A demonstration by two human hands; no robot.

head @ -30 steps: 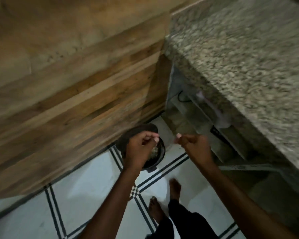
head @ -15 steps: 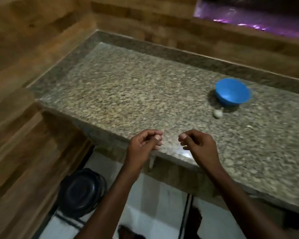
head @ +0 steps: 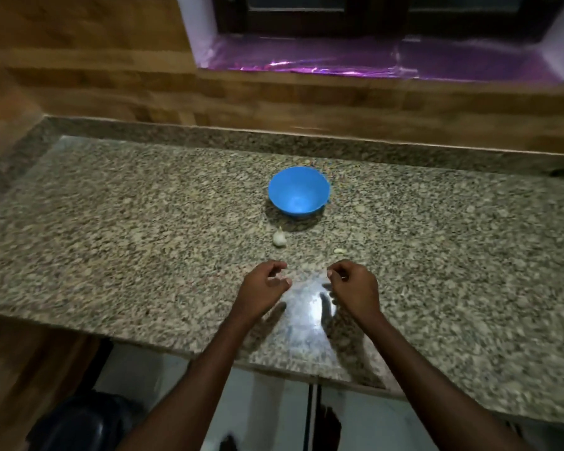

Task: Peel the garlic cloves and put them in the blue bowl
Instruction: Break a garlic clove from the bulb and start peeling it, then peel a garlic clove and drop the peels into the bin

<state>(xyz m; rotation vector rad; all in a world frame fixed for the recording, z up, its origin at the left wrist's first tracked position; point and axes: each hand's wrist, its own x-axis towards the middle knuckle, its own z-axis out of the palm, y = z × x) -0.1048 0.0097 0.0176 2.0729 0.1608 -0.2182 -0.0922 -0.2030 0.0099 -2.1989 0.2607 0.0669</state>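
a small pale garlic bulb with a short stem tip (head: 279,238) lies on the speckled granite countertop (head: 127,239), near the middle of the surface and just on the near side of the round blue plastic bowl (head: 298,192); the two sit close but apart. a smaller pale piece, a loose clove or a scrap of skin (head: 339,251), lies to the right of the bulb, toward the front edge. the bowl looks empty as far as its inside shows.

the left hand (head: 262,289) and the right hand (head: 355,288) hover over the front part of the countertop, side by side, short of the garlic. both have their fingers curled inward with thumb near fingertips. whether either pinches a bit of skin is too small to tell; nothing clearly shows in them.

a second ago the view pointed down at the floor and a dark round bin, with both hands held over it; half a second ago it swung up past the countertop's left corner. now it faces the countertop squarely, with the wooden wall and a purple-lined window sill (head: 339,63) behind. that reads as peel waste dropped and the person back at the work spot. with the bowl seemingly bare, the task looks early, and the bulb is the likely next pick.
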